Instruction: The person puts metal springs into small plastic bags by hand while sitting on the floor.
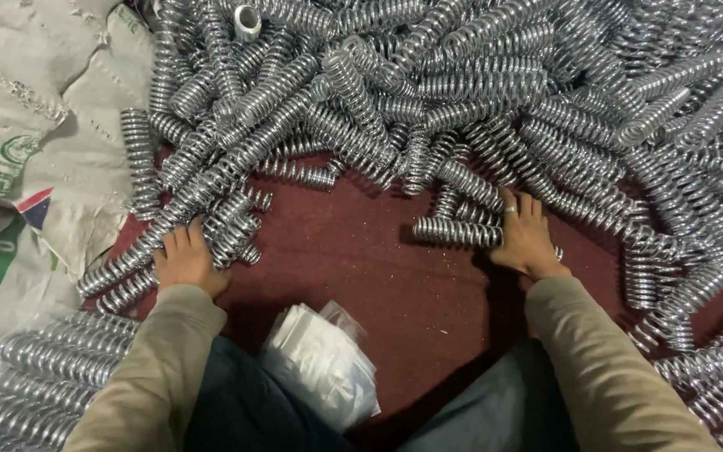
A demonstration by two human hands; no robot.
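- Head view: my left hand (184, 258) lies flat, fingers spread, on long chrome coil springs (169, 219) at the heap's left edge.
- My right hand (526, 237), open, palm down, touches a short spring (455, 232) lying on the maroon mat (353, 251).
- Spring heap (479, 92) crowds the far side.
- Woven sacks (35, 151) left; clear plastic bags (324, 360) between my knees.
- Fingertips partly hidden among coils.

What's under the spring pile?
Dark red carpet shows at the spring pile edge, between left hand and right hand. Beneath the pile itself is covered.
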